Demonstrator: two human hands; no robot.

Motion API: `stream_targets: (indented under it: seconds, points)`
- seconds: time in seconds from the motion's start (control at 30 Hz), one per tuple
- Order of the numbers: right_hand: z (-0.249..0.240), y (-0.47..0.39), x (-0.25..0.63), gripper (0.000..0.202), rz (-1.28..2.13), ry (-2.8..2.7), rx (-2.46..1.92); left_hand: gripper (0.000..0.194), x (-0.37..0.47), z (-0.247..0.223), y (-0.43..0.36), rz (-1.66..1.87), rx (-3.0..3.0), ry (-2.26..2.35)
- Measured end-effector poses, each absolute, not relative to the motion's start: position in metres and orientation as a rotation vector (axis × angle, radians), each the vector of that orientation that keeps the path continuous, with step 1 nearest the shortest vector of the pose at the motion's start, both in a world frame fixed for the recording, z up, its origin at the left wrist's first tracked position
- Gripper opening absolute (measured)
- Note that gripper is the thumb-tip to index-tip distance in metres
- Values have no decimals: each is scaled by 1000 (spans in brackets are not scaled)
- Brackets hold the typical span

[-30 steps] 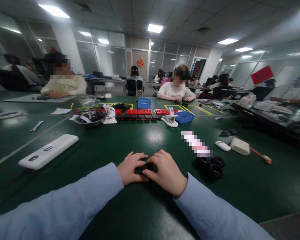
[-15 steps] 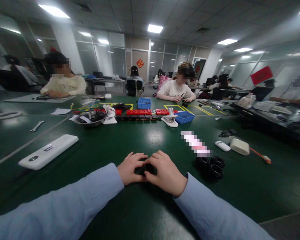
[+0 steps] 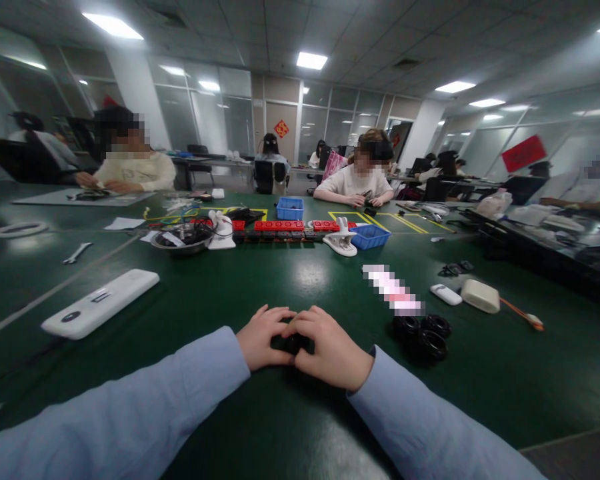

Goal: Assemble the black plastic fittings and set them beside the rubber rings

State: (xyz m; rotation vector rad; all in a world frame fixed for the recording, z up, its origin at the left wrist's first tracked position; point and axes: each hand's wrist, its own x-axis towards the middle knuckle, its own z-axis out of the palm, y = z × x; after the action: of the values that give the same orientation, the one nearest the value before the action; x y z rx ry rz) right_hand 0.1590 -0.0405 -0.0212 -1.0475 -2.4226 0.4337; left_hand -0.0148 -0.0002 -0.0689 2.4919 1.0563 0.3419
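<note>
Both hands have drawn closer, fingertips now meeting over the small black part (image 3: pixel 289 344) at lower centre of the frame. Left hand (image 3: pixel 261 337) and right hand (image 3: pixel 330 347) rest on the green desk (image 3: pixel 260 280), each grip pinching that part; black rings (image 3: pixel 424 331) lie just right.

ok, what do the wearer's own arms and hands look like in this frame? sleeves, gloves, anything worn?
Both arms are in long light-blue sleeves, plain fabric with cuffs ending at the wrists. The left hand and right hand are bare: no gloves, and no rings, watch or markings visible on hands or fingers. No cables or straps show.
</note>
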Motion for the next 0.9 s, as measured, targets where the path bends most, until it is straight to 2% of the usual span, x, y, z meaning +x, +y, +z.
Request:
stream_targets:
  seconds: [0.13, 0.3, 0.7, 0.9]
  points:
    - [-26, -41, 155, 28, 434, -2399, -1009, 38, -14, -69, 0, 339, 2501, 1065]
    - [-33, -39, 152, 28, 432, -2443, -930, 43, -14, -69, 0, 344, 2504, 1078]
    - [-30, -45, 155, 29, 387, -2412, -837, 36, -13, -66, -1, 310, 2511, 1086]
    - [-17, -44, 163, 23, 281, -2223, -1088, 49, -14, -66, -1, 342, 2483, 1054]
